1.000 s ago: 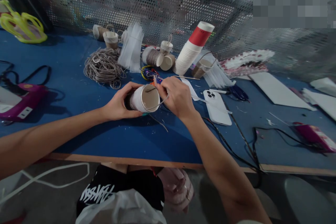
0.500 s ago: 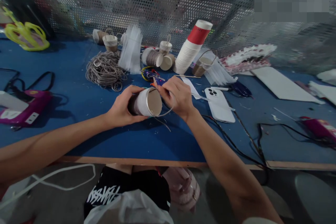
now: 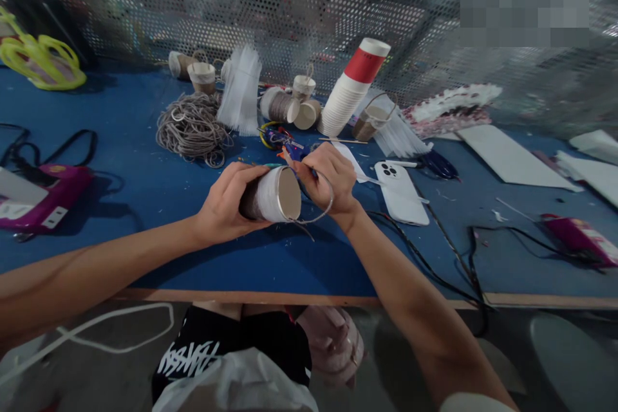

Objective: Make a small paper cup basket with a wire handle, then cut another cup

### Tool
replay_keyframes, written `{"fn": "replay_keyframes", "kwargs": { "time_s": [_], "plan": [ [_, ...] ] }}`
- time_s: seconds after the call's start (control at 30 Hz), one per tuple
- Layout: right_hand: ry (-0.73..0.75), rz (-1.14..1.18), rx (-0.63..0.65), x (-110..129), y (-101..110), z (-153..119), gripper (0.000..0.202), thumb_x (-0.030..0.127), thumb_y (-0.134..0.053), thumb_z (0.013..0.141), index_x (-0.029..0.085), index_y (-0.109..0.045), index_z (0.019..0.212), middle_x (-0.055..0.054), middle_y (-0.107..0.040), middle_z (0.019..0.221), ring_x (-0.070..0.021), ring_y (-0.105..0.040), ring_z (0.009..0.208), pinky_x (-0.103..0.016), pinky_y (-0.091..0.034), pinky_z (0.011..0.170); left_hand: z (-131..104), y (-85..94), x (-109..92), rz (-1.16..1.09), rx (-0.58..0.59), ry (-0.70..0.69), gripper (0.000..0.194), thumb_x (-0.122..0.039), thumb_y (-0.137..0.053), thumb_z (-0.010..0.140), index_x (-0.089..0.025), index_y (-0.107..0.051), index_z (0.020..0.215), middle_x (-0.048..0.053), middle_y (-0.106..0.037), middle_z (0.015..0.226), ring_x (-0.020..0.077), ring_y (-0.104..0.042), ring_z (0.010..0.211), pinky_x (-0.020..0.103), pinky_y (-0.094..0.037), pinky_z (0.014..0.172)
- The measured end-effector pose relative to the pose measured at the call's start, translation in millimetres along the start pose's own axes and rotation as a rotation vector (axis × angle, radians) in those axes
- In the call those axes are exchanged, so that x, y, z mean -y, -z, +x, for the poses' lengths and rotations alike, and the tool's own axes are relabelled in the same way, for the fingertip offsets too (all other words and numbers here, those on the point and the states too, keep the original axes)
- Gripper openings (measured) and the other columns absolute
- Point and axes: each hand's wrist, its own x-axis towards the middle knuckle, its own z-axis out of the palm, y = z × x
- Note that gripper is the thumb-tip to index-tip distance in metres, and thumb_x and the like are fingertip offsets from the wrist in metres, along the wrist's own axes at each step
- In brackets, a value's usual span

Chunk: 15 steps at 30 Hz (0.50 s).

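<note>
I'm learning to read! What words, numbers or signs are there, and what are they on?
None can be read for sure.
Black shorts: big white letters, too stylised to spell out.
Red band on the paper cup stack: tiny marks, too small.
Blue tool: pale label, too small.
Purple boxes, left and right: pale patches, unreadable.
Cup in the left hand: no writing shows.

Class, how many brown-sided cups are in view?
7: one cup in the left hand; one lying and one upright behind the twine heap; two lying and another upright left of the white stack; one right of it. Others may be hidden.
</note>
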Motion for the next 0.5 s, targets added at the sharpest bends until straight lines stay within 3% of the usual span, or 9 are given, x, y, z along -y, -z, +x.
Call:
{"fn": "replay_keyframes", "kwargs": {
  "time_s": [0.3, 0.5],
  "plan": [
    [0.044, -0.097, 0.033, 0.9, 0.5, 0.8, 0.031, 0.026, -0.045, 0.098, 0.020, -0.048, 0.068, 0.001, -0.049, 0.064, -0.0121, -0.045, 0.063, -0.027, -0.036, 0.058, 2.7, 2.5, 3.5, -0.023, 0.037, -0.008, 0.069, -0.046, -0.078, 0.071, -0.019, -0.048, 0.127, 0.011, -0.065, 0.104, 0.0231, -0.063, 0.092, 0.037, -0.054, 0.077],
    [0.036, -0.230, 0.128, 2.6, 2.8, 4.5, 0.033, 0.031, -0.045, 0.098, 0.021, -0.047, 0.066, 0.001, -0.048, 0.062, -0.0125, -0.045, 0.063, -0.028, -0.035, 0.058, 3.8, 3.1, 9.1, -0.110, 0.075, 0.046, 0.072, -0.048, -0.080, 0.067, -0.020, -0.049, 0.125, 0.008, -0.063, 0.105, 0.0215, -0.062, 0.093, 0.033, -0.053, 0.075]
  ]
}}
